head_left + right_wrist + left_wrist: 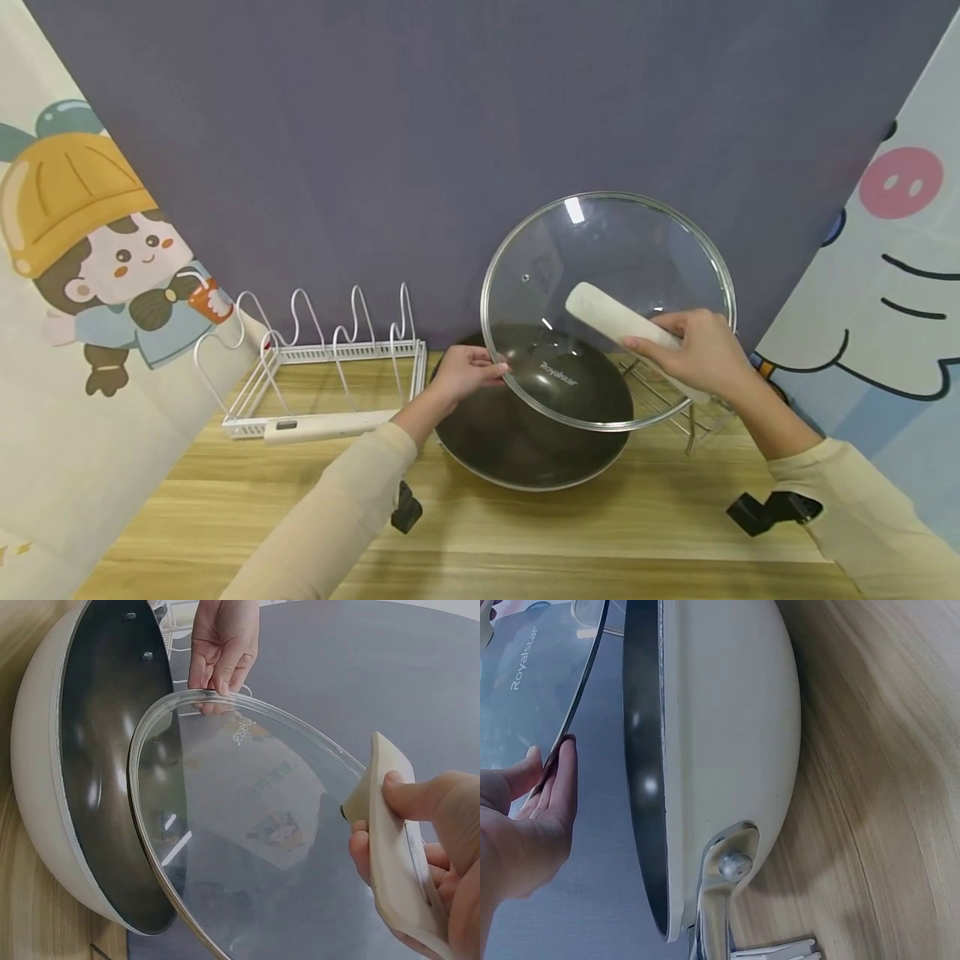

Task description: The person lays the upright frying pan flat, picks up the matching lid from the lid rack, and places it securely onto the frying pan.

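Note:
A round glass lid [607, 242] with a metal rim is held tilted above a dark-lined wok [525, 450]. My right hand [701, 350] grips the lid's long cream handle [397, 847], thumb on one side and fingers wrapped on the other. At the lid's left edge, my left hand [468, 371] pinches the rim between thumb and fingers, as the left wrist view also shows. The wok is cream outside, and its long handle [330, 425] points left, joined by a metal bracket [731, 866]. "Royalstar" lettering shows on the glass.
Left of the wok stands a white wire rack [337, 350] with tall curved dividers, behind the wok handle. A second metal wire rack [690, 421] is partly covered by the lid at right. The wooden table [480, 542] meets a grey-purple panel [375, 150] at the back; cartoon-printed sheets flank both sides.

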`<state>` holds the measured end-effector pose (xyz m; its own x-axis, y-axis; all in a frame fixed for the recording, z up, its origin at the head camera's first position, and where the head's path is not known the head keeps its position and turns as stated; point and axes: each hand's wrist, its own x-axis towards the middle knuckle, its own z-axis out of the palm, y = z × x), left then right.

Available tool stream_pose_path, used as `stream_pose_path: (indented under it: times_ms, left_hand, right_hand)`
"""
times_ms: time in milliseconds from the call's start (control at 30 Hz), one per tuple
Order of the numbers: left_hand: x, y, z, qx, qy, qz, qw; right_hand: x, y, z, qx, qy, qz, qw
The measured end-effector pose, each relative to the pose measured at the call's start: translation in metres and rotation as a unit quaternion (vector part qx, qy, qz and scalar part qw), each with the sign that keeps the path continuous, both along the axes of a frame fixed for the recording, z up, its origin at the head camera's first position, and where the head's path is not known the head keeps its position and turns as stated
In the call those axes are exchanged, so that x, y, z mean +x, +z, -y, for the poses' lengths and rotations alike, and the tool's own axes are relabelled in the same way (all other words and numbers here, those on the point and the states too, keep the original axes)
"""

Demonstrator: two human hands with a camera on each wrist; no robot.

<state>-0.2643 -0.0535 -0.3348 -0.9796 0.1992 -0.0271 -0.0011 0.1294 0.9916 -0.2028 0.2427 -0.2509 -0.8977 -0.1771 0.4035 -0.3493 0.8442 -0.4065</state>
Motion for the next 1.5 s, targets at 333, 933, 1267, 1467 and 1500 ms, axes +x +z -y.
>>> stream_pose_path:
  times_ms: [333,933,1267,1467,1500]
  left_hand:
    - [0.0,-0.001,0.004,0.007,-0.004,-0.008,0.9999]
    - [0.008,0.001,0.01,0.002,0.002,-0.001,1.0]
    - [0.012,0.003,0.013,0.003,0.007,-0.001,1.0]
    - [0.015,0.003,0.016,0.001,0.018,-0.002,0.9998]
    - [0.016,0.003,0.016,-0.002,0.021,-0.002,0.9998]
  right_hand:
    - [-0.002,0.0,0.002,-0.004,-0.001,0.014,0.9999]
    - [-0.008,-0.001,0.004,-0.006,0.016,0.004,0.9998]
    - [-0.011,0.0,0.003,-0.012,0.023,0.023,0.9994]
    - [-0.012,0.0,0.006,-0.018,0.033,0.031,0.9988]
    - [-0.012,0.0,0.007,-0.018,0.036,0.03,0.9987]
